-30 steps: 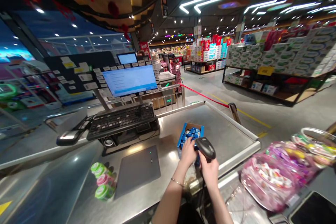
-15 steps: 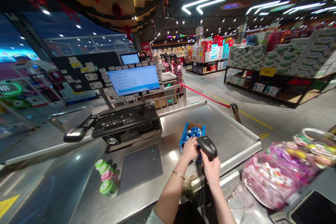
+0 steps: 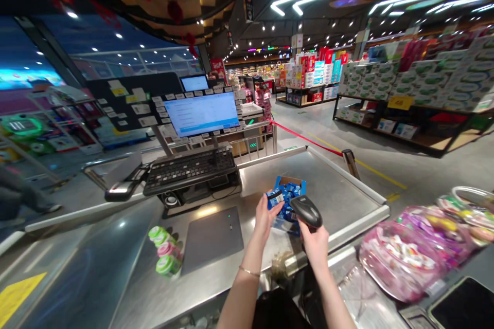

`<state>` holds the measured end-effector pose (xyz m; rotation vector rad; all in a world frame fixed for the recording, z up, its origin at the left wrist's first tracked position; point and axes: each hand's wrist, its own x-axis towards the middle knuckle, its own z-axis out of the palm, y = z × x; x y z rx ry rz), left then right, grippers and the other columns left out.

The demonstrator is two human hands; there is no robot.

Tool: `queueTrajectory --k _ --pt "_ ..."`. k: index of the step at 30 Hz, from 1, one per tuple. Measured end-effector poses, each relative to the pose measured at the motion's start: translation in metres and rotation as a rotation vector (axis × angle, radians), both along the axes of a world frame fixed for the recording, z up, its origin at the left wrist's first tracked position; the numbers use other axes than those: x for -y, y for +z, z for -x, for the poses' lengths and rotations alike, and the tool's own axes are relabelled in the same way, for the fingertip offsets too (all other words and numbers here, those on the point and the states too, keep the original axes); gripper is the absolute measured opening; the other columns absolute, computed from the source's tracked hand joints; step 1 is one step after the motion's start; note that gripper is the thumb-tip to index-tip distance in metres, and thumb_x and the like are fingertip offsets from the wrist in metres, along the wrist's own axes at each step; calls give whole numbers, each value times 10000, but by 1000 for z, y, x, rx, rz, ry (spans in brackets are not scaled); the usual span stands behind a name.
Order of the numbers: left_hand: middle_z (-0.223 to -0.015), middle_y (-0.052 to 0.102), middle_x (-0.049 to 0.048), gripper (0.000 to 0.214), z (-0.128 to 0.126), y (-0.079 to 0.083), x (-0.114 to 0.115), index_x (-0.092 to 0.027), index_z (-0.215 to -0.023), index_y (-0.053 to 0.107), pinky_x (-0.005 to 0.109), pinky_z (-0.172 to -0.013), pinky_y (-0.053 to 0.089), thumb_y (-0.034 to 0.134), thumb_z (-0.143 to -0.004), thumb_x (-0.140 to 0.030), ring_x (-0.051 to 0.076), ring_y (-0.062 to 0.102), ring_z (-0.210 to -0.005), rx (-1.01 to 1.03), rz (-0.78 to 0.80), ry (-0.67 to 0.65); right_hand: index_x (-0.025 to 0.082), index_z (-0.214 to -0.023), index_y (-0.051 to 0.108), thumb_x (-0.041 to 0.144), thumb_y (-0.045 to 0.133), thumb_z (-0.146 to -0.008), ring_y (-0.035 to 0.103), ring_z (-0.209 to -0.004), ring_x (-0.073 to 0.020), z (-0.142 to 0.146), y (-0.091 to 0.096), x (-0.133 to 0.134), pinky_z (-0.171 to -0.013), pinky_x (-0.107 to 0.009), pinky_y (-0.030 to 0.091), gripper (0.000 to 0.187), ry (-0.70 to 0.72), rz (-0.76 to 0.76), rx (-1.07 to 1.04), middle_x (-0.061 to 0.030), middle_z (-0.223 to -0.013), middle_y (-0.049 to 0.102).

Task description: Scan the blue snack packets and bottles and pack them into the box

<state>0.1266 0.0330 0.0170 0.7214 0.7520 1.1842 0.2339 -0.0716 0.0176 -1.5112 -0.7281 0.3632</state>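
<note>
My left hand (image 3: 264, 218) is raised and pinches a small blue wrapped packet (image 3: 275, 198) between its fingers. My right hand (image 3: 314, 244) grips a black handheld barcode scanner (image 3: 306, 211), whose head points toward that packet with a small gap between them. Just behind my hands, an open blue-edged cardboard box (image 3: 291, 182) of similar blue packets stands on the steel checkout counter (image 3: 339, 205). My hands hide its front part.
A keyboard (image 3: 191, 172) and monitor (image 3: 201, 113) stand left of the box. Green and pink round containers (image 3: 165, 252) sit beside a grey pad (image 3: 212, 239). Pink bagged goods (image 3: 401, 257) lie right. A red rope (image 3: 304, 139) and store shelves lie beyond.
My left hand has lifted a blue packet out of the box and moved it up and left. The scanner stays close by in my right hand.
</note>
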Motion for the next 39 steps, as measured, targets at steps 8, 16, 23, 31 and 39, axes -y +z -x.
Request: queueTrajectory --k 8,16,23,31,39 --pt "-1148 638 249 433 71 6 26 -28 -1192 525 394 -835 587 490 -925 -367 288 680 -974 282 215 280 144 -904 715 504 512 -745 697 -728 -300 32 -11 8 -651 -355 520 443 312 236 333 -119 -746 738" --pt "-1166 639 214 403 107 -3 48 -57 -1206 535 391 -857 581 448 -945 -350 277 663 -1025 344 225 442 158 -933 709 428 485 -781 689 -656 -259 71 -13 14 -591 -313 502 382 461 245 485 -95 -718 731" --pt "-1225 608 215 455 114 -12 51 -75 -1243 510 400 -928 546 464 -933 -403 275 654 -1045 320 209 403 153 -938 707 430 498 -792 690 -688 -272 75 -18 11 -587 -317 496 376 452 258 498 -97 -721 726" --pt "-1187 629 206 464 119 -21 48 -76 -1224 517 406 -919 549 474 -924 -427 274 656 -1037 315 204 379 161 -870 713 447 516 -769 681 -655 -286 76 -15 7 -577 -337 494 362 459 265 433 -95 -678 716" --pt "-1189 630 164 471 137 -38 43 -130 -1156 565 399 -956 513 510 -883 -510 233 657 -1021 210 99 482 166 -849 706 506 541 -759 676 -647 -279 82 -16 2 -575 -332 485 388 475 234 345 -91 -685 716"
